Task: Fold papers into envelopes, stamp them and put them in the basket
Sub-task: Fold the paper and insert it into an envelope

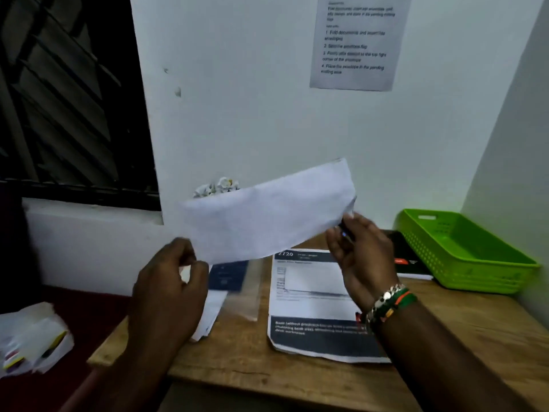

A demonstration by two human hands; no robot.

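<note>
Held aloft, tilted up to the right: white folded paper (267,215) (blurred). On the wooden desk at right, well apart: green perforated basket (466,251), upright.

Both forearms rise from the bottom edge toward mid-frame; the left hand (169,281) sits lower centre-left, back to the camera, its fingers (190,257) curled and pinching the lower left corner of a folded white paper (267,212); the right hand (356,251), right of centre, palm turned leftward, pinches the paper's right end; beaded bracelets (389,304) circle the right wrist.
</note>
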